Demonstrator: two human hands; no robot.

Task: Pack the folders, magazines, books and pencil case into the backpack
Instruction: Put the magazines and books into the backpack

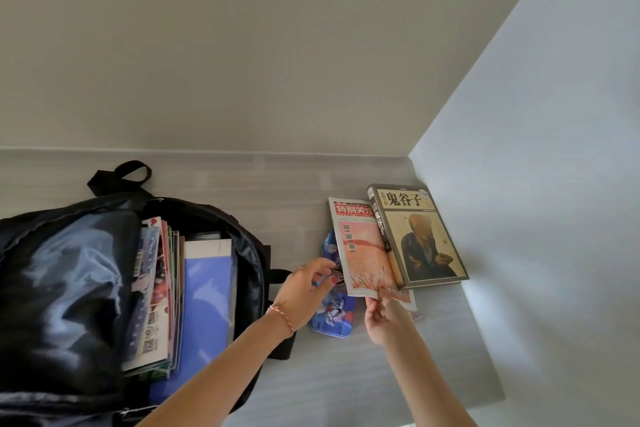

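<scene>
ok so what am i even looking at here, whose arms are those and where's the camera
This is one picture from a wide-angle camera worn on a person's head, looking forward and down, so the two bare arms are that person's own. No robot is involved. On the grey table lies an open black backpack with magazines and a blue folder already inside. To its right are a magazine, a thick book and a blue pencil case partly under the magazine. The right hand pinches the magazine's near corner, lifting it. The left hand reaches for the pencil case, fingers closing on it.
</scene>
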